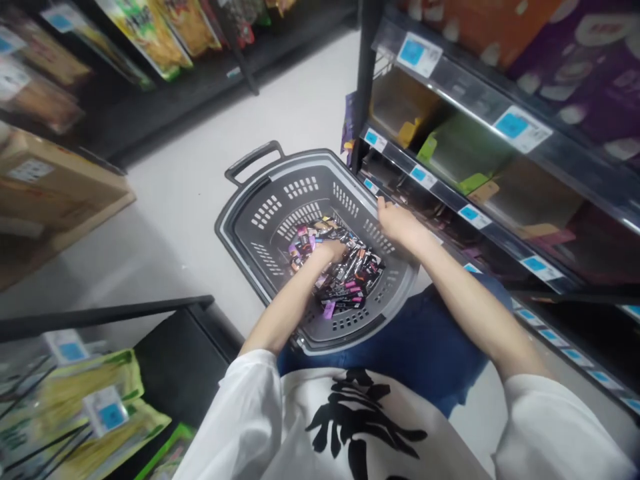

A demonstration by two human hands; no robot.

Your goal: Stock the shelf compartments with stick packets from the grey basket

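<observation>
A dark grey shopping basket (245, 273) with slotted walls stands on the floor in front of my knees. Inside it lies a pile of small shiny packets (357, 267), mostly black with pink, purple and orange parts. My left hand (333, 251) reaches down into this pile and touches the packets; its fingertips are hidden among them, so whether it holds one I cannot tell. On the basket's right rim is my right hand (393, 220), its fingers curled over the edge. The basket's carrying handle (255, 160) is folded outward at the far side.
Close on the right rises a shelf unit (440, 87) with price tags and open-fronted boxes. Bagged goods hang on a rack (95, 407) at lower left. A cardboard box (55, 200) stands at left, with another shelf (165, 93) behind. Pale floor (300, 100) surrounds the basket.
</observation>
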